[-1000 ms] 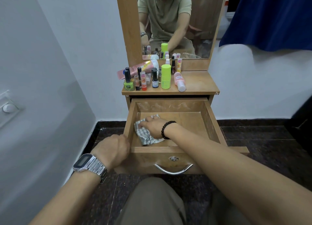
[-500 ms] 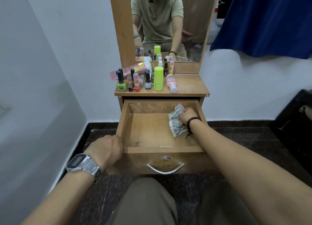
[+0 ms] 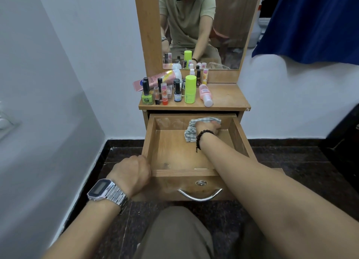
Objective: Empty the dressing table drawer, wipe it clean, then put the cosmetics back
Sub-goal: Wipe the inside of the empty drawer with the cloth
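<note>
Right hand [image 3: 207, 127] clutching cloth [image 3: 191, 130] at drawer's [image 3: 149, 140] 1 o'clock corner, left hand [image 3: 132, 174] gripping its 7 o'clock rim, cosmetics [image 3: 174, 89] on surface [image 3: 227, 99]

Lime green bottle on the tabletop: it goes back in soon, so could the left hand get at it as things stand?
Probably yes: the left hand only grips the drawer corner, and the lime green bottle stands unobstructed near the tabletop's front edge.

Left hand [image 3: 134, 173] was curled in a fist over the near left corner of the drawer [image 3: 186, 173], knuckles up, fingers wrapped on the front rim, forearm coming in from lower left, wristwatch [image 3: 105, 190] on the wrist. Right arm reached straight across the drawer from lower right. Right hand [image 3: 207, 127] sat at the drawer's far wall, right of centre, palm down, fingers closed on a cloth [image 3: 191, 131]. Bead bracelet [image 3: 203, 136] on the right wrist.
</note>
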